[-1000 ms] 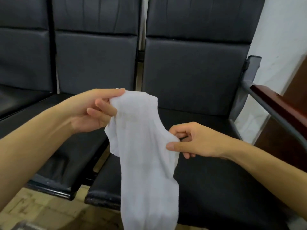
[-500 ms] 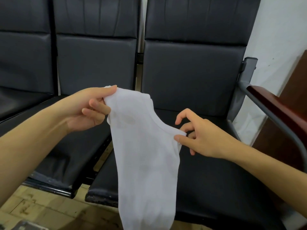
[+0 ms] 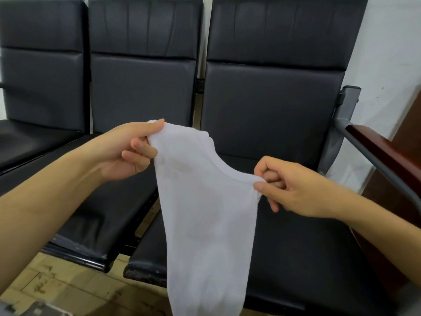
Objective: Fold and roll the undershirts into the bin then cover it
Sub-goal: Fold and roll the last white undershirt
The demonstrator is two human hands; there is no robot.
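A white undershirt (image 3: 205, 220) hangs in the air in front of the black seats, its lower end running out of the bottom of the view. My left hand (image 3: 129, 151) pinches its upper left corner between thumb and fingers. My right hand (image 3: 289, 185) pinches the upper right corner, lower than the left one. The shirt's curved top edge stretches between the two hands. No bin or lid is in view.
A row of black padded seats (image 3: 268, 115) fills the background, with a gap (image 3: 145, 215) between the two nearest seat pads. A grey metal armrest with a dark wooden top (image 3: 376, 151) stands at the right. Tiled floor (image 3: 57, 283) shows at the lower left.
My right hand has closed its fingers on the shirt's right corner and drawn it to the right. The top edge is now stretched wider. My left hand keeps its hold.
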